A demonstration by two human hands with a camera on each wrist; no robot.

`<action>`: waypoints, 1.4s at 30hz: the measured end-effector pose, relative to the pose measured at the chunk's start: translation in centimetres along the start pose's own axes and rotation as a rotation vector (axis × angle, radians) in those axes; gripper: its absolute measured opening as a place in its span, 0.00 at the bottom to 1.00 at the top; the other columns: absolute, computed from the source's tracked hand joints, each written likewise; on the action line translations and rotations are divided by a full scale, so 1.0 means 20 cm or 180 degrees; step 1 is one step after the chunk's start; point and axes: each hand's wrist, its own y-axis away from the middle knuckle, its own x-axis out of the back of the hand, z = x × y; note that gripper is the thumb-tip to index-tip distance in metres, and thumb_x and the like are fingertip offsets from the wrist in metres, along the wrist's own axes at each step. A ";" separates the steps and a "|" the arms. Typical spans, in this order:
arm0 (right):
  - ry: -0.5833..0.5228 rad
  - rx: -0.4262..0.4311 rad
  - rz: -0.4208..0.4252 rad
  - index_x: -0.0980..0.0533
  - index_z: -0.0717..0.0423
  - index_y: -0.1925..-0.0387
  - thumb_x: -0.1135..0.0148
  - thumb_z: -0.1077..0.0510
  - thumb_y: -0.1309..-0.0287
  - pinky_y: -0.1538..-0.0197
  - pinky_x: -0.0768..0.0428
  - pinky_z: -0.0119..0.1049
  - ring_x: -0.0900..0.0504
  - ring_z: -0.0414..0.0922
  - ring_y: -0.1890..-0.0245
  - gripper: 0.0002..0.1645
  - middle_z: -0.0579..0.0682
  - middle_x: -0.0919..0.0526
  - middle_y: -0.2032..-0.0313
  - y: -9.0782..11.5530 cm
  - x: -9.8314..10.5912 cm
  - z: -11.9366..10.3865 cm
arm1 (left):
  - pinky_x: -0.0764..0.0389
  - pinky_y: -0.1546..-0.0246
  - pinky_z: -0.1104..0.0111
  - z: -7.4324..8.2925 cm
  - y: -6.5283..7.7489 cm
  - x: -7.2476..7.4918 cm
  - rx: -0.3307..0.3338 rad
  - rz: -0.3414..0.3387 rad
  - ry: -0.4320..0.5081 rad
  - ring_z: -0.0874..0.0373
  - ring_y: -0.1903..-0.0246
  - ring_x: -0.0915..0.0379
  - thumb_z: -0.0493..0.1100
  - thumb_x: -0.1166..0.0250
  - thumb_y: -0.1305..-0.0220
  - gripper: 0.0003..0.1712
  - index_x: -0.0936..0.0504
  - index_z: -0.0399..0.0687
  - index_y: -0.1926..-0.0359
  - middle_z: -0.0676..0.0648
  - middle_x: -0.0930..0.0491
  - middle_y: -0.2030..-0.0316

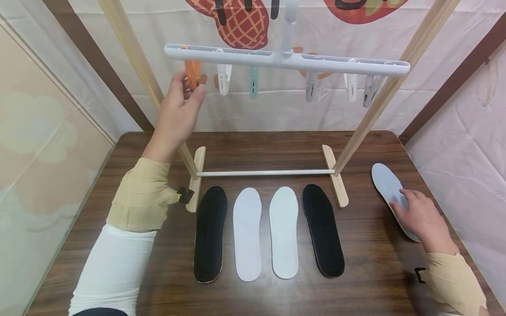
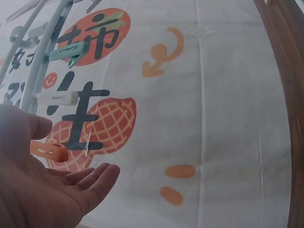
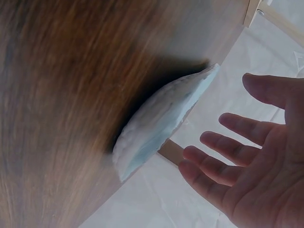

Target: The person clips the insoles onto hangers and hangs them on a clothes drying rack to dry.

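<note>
My left hand (image 1: 179,105) is raised to the left end of a pale plastic hanger bar (image 1: 237,57), at an orange clothespin (image 1: 193,72). In the left wrist view the orange clothespin (image 2: 52,151) lies between thumb and fingers, which are spread and do not close on it. On the right, my right hand (image 1: 424,217) is over a light blue insole (image 1: 385,182) at the table's edge. The right wrist view shows that hand (image 3: 256,156) with fingers spread, apart from the insole (image 3: 164,116), whose underside is pale and rough.
Other clothespins hang along the bar, among them a white one (image 1: 224,79) and a teal one (image 1: 254,82). A wooden stand (image 1: 371,109) frames it. Below lie a black insole (image 1: 211,235), two white insoles (image 1: 247,235) (image 1: 283,232) and another black insole (image 1: 323,230).
</note>
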 end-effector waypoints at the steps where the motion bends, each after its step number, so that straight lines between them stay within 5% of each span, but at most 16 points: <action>1: -0.0007 -0.0010 -0.0007 0.35 0.77 0.37 0.42 0.53 0.31 0.43 0.35 0.73 0.36 0.78 0.41 0.34 0.80 0.36 0.40 0.00 0.00 0.01 | 0.30 0.35 0.59 0.01 0.00 0.00 -0.0001 0.0004 0.0031 0.51 0.34 0.32 0.53 0.51 0.22 0.34 0.46 0.48 0.22 0.41 0.32 0.30; 12: 0.0013 -0.0051 -0.0038 0.36 0.79 0.38 0.42 0.54 0.32 0.43 0.35 0.72 0.35 0.78 0.42 0.34 0.81 0.35 0.41 0.00 0.00 0.05 | 0.27 0.51 0.69 0.06 -0.02 -0.04 -0.0158 0.0036 0.0121 0.60 0.54 0.32 0.52 0.53 0.21 0.30 0.43 0.46 0.26 0.49 0.29 0.51; 22: 0.0049 -0.0180 -0.0237 0.38 0.80 0.37 0.42 0.52 0.32 0.44 0.34 0.72 0.35 0.79 0.43 0.37 0.84 0.37 0.42 0.00 -0.01 0.08 | 0.23 0.46 0.64 0.08 -0.02 -0.04 -0.0178 0.0090 0.0226 0.57 0.49 0.27 0.50 0.56 0.19 0.24 0.37 0.43 0.31 0.44 0.26 0.42; 34: 0.0102 -0.0367 -0.0454 0.43 0.83 0.35 0.43 0.49 0.31 0.46 0.31 0.71 0.36 0.80 0.44 0.43 0.85 0.38 0.43 -0.01 -0.03 0.10 | 0.21 0.50 0.63 0.08 -0.02 -0.04 -0.0047 0.0166 0.0890 0.52 0.52 0.24 0.48 0.55 0.19 0.12 0.28 0.49 0.58 0.49 0.26 0.62; 42: 0.0171 -0.0443 -0.0533 0.45 0.88 0.38 0.42 0.48 0.32 0.49 0.29 0.69 0.35 0.80 0.47 0.46 0.87 0.39 0.49 -0.02 -0.03 0.08 | 0.23 0.53 0.64 0.06 -0.02 -0.03 -0.0107 0.0318 0.1244 0.55 0.51 0.24 0.48 0.50 0.20 0.11 0.25 0.47 0.56 0.49 0.23 0.62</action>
